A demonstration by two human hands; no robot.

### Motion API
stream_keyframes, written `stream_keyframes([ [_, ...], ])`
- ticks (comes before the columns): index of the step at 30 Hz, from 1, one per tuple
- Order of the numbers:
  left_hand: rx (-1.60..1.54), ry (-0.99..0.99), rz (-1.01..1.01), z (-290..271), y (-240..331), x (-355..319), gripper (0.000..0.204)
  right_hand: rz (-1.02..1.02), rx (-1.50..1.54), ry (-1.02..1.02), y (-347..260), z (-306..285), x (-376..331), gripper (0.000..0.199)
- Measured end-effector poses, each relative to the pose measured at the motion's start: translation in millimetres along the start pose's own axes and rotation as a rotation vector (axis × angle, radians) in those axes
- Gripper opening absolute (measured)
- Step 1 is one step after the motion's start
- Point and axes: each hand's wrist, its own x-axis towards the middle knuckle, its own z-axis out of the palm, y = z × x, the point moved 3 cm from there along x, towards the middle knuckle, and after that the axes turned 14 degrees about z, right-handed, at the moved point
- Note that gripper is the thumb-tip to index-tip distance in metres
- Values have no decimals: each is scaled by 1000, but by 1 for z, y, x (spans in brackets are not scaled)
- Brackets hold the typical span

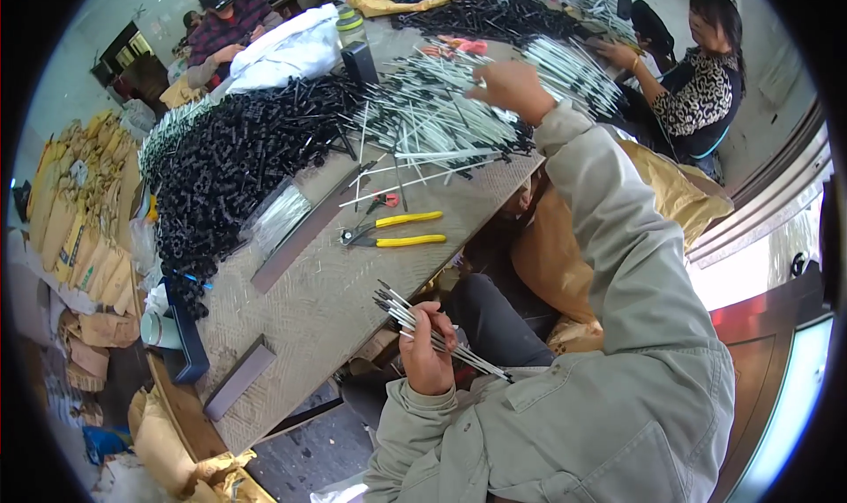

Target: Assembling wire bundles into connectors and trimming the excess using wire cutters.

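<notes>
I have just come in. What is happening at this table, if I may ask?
The person's left grip holds a bunch of thin pale rods with dark tips. The right grip is over a pile of similar rods; whether it holds any is unclear. Yellow-handled pliers and heaped black parts lie on the table. One co-worker is far left, another right.

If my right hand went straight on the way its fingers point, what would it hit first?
Most likely the loose pile of white sticks, just left of the right hand; how high the hand sits above them is unclear from this view.
</notes>
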Motion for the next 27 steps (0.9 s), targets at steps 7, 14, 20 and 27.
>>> stream_keyframes([
  [7, -4, 39, 36, -8, 8, -1, 23, 61, 17, 52, 4, 8, 4, 22],
  [14, -22, 42, 53, -11, 10, -3, 23, 27, 375, 282, 10, -9, -9, 17],
  [20, -7, 9, 54, -9, 8, -1, 24, -186, 349, 274, -11, -15, -25, 16],
  [27, -28, 15, 41, -7, 5, -1, 23, -270, 280, 159, -34, 3, -25, 23],
])
